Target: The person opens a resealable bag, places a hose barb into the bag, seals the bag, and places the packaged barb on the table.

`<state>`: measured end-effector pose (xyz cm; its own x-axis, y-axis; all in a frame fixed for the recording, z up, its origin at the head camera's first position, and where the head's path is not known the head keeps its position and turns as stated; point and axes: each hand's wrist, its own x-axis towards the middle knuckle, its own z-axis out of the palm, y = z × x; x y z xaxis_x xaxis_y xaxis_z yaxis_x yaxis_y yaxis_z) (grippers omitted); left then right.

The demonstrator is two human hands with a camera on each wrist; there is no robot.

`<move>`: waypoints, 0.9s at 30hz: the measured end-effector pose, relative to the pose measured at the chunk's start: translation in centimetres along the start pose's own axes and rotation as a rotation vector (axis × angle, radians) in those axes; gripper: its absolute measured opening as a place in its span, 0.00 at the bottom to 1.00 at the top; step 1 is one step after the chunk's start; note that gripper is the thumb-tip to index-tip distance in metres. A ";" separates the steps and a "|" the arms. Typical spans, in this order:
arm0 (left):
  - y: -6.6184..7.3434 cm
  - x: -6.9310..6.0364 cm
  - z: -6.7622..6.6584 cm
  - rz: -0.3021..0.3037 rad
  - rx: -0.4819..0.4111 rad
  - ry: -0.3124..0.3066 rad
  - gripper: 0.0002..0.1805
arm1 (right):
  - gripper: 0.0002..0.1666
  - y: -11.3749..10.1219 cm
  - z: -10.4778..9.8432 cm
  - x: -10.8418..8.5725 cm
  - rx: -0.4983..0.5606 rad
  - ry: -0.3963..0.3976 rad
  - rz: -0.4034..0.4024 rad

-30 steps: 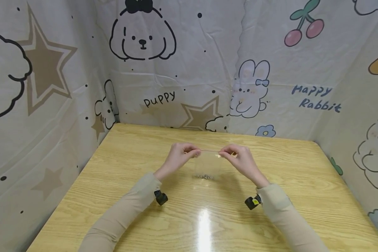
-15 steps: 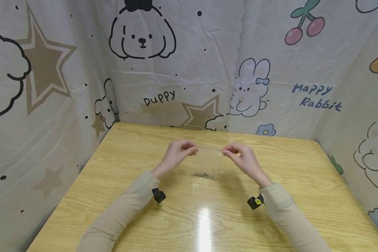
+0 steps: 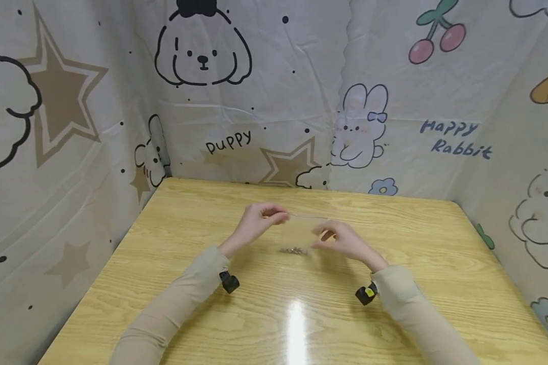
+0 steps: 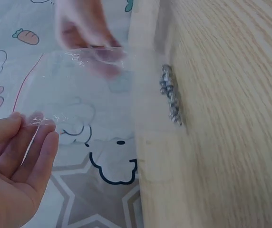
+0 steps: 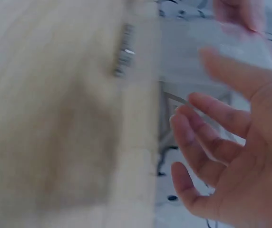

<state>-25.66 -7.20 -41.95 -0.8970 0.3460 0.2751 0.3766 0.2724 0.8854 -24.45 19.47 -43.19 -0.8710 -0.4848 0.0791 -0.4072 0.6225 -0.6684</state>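
A clear zip bag (image 3: 298, 234) with a thin red line along its top hangs over the middle of the table. Small silvery metal pieces (image 4: 170, 95), possibly screws, lie along its bottom. My left hand (image 3: 261, 222) pinches the bag's top left corner between thumb and fingers. My right hand (image 3: 342, 240) is off the top edge and stands beside the bag's right side, its thumb and fingers apart. In the right wrist view the right hand's fingers (image 5: 212, 118) are loosely bent and hold nothing; whether they touch the bag I cannot tell.
A light wood-grain table (image 3: 201, 314) lies under both hands. Cloth curtains (image 3: 274, 101) with cartoon prints stand around its back and sides. A black camera (image 3: 230, 282) sits on the left wrist, another black camera (image 3: 366, 294) on the right.
My right hand has let go of the bag's top right corner and moved down along its right side, its fingers spreading. The left hand keeps its pinch, nearly in place.
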 end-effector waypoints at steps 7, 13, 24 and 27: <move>1.1 -0.1 -0.4 0.013 -0.061 0.044 0.09 | 0.07 0.1 2.0 0.5 -0.060 -0.029 0.016; 1.5 -0.2 -1.6 0.006 -0.116 0.110 0.10 | 0.05 -0.4 2.2 0.1 -0.035 0.047 0.009; 0.9 -1.8 -3.1 -0.157 -0.211 0.033 0.12 | 0.06 -1.7 2.8 -2.3 0.196 -0.154 0.061; 0.7 -1.8 -3.1 -0.237 -0.198 -0.004 0.14 | 0.07 -1.8 3.0 -2.6 0.231 -0.214 0.135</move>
<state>-24.55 -10.43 -40.68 -0.9533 0.2975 0.0513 0.1045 0.1658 0.9806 -20.66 17.72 -44.43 -0.8256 -0.5404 -0.1624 -0.1973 0.5461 -0.8141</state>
